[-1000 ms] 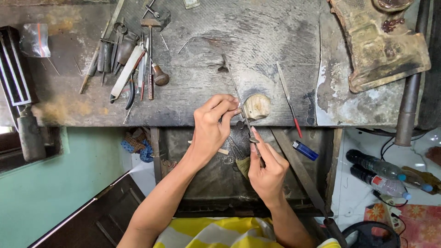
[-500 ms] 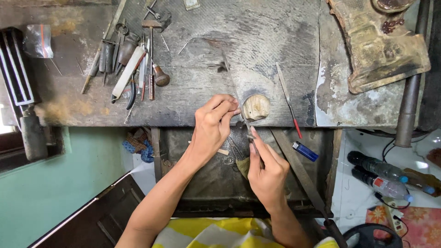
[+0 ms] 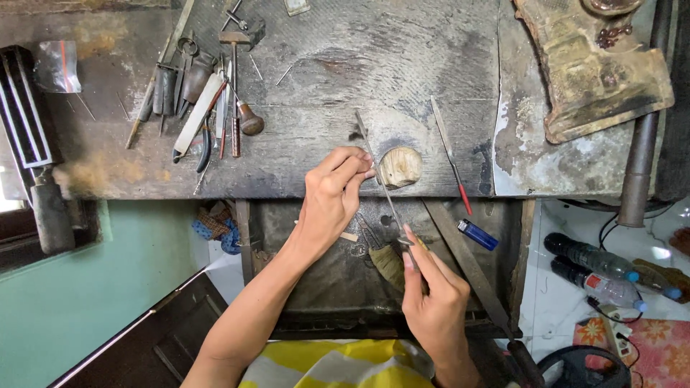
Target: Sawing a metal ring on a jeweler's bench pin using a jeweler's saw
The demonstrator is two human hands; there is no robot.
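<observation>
head view showed a worn wooden workbench (image 3: 302, 151) from above, with both hands working at its near edge. left hand (image 3: 332, 192) was clenched in a pinch, fingertips pressed together against a small rounded wooden peg (image 3: 399, 167) that stuck out from the bench edge; what the fingers held was too small to make out. right hand (image 3: 433, 302) gripped the handle end of a thin metal file (image 3: 379, 176), whose blade ran up and to the left, passing just beside the left fingertips and over the peg. judged risks were as follows. the blade lay so near the left fingertips that a stroke off line could have scraped them. the pinched piece was held by finger pressure alone, so a hard stroke could have flicked it loose into the open tray (image 3: 323, 287) below the bench edge, where a small brush (image 3: 390, 263) lay, or past it to the floor. the file was long and thin, so pressure from the far handle end could have made it flex and skip off the peg. a second file with a red handle (image 3: 451, 156) lay just to the right of the peg, and a blue lighter (image 3: 477, 234) sat near the right hand; a wide elbow swing could have knocked either off. a cluster of hand tools (image 3: 208, 108) lay well apart at upper left.
</observation>
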